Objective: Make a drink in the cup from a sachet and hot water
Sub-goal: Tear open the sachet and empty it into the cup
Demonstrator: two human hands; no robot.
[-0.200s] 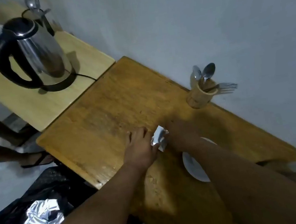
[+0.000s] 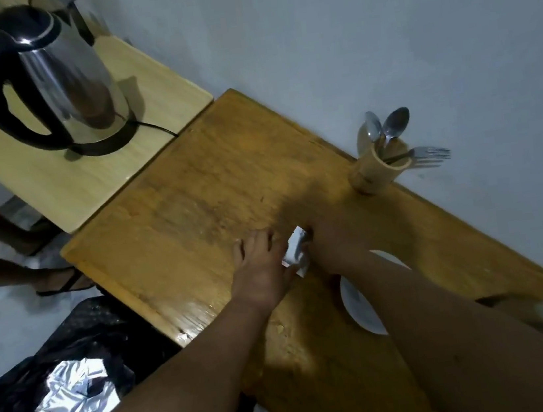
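A small white sachet (image 2: pixel 296 250) is pinched between my left hand (image 2: pixel 262 269) and my right hand (image 2: pixel 332 246), low over the middle of the brown wooden table (image 2: pixel 213 192). Both hands grip it from opposite sides. A white cup or saucer (image 2: pixel 359 305) shows partly under my right forearm; most of it is hidden. The steel kettle (image 2: pixel 49 79) with a black handle stands on its base on the pale side table (image 2: pixel 151 93) at the far left.
A wooden holder (image 2: pixel 379 171) with spoons and a fork stands by the wall at the table's far edge. A black bin bag (image 2: pixel 59 389) with silver foil sits on the floor at the lower left. Another person's leg and sandal (image 2: pixel 55 282) are at the left.
Both hands stay on the sachet, which looks slightly more crumpled. The view has shifted a little.
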